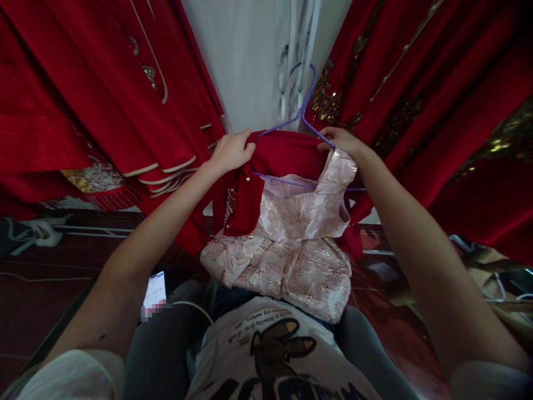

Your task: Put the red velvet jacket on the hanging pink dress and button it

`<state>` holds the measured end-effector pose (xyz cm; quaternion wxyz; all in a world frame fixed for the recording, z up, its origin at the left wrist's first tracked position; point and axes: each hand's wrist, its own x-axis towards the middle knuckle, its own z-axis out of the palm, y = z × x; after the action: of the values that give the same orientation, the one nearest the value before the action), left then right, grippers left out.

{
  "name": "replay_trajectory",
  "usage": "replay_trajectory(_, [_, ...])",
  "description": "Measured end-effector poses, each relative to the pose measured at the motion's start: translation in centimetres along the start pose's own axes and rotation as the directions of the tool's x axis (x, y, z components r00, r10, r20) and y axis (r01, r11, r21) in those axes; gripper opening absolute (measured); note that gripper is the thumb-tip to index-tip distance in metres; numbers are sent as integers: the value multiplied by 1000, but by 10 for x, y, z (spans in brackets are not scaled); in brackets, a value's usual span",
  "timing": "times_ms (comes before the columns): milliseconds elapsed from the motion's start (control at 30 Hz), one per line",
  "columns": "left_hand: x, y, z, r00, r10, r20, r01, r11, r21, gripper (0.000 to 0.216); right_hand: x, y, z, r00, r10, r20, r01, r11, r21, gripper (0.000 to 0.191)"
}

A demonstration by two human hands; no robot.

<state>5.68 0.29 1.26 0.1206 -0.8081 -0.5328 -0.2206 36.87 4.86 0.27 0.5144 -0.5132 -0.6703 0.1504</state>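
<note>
A pale pink brocade dress (297, 216) with metallic flowers hangs on a purple hanger (305, 108), its skirt resting over my lap. Around the hanger's shoulders lies a red garment (287, 155) with beaded trim; it covers the dress's left shoulder, while the right shoulder strap shows bare. My left hand (233, 151) pinches the red cloth at the hanger's left end, thumb on top. At the right end, my right hand (343, 141) is closed on the red cloth's edge beside the hanger arm; its fingertips are partly hidden behind the hanger and strap.
Red drapery (166, 111) with pale piping hangs at left, and red cloth (400, 105) with gold sequins at right. A white scrolled metal rack (297, 55) stands behind the hanger. A lit phone (155, 291) lies by my left thigh, with a white cable (194, 305) nearby.
</note>
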Motion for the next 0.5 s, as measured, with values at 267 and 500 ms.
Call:
replay_trajectory(267, [3,3,14,998,-48,-48,49,999,20,38,-19,4,-57,977,160,-140,-195,938,-287,34])
replay_trajectory(500, [-2,7,13,997,-61,-47,61,998,14,40,-55,-8,-131,974,170,-153,-226,819,-527,37])
